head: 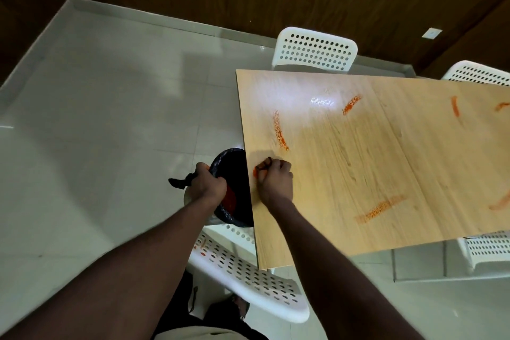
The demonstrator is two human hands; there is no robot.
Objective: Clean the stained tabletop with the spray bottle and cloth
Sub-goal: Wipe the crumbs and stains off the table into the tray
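Six orange smears (280,132) streak the tabletop (358,160), which fills the right half of your view, so by my reckoning nearly all the cleaning is left. You seem to be clearing loose mess first. Your left hand (209,185) grips the rim of the black bin bag (237,163), held just beside the table's near edge. Your right hand (276,179) rests at that edge with its fingers curled round a dark scrap (263,166), where a bit of orange shows. Neither spray bottle nor cloth is in view. I can't make out what the scrap is. The table hides part of the bin, and the frame cuts off the far smears.
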